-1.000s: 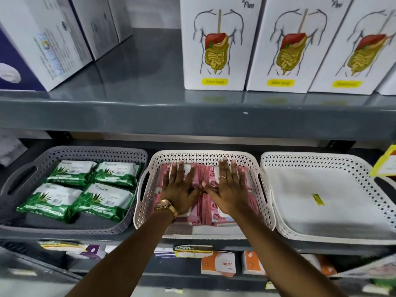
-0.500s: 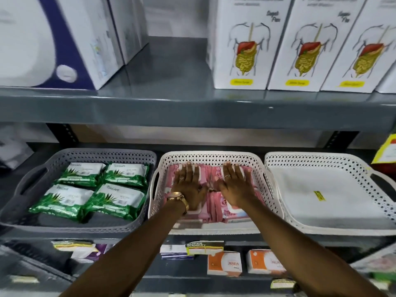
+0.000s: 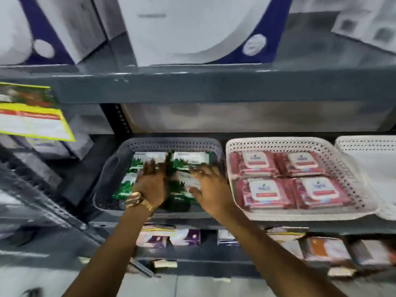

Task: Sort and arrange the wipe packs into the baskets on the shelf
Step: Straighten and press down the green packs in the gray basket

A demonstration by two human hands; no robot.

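Green wipe packs (image 3: 184,159) lie in the grey basket (image 3: 171,144) on the grey metal shelf (image 3: 278,225). Left hand (image 3: 150,185) and right hand (image 3: 211,189) rest flat, fingers spread, on them. Pink packs (image 3: 287,181) fill the white basket (image 3: 353,181) beside.

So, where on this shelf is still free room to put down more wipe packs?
The white basket at the far right looks bare inside, beside the cream basket, which four pink packs fill. The grey basket is crowded: green packs under the left hand and right hand, with only a strip free along its left wall.
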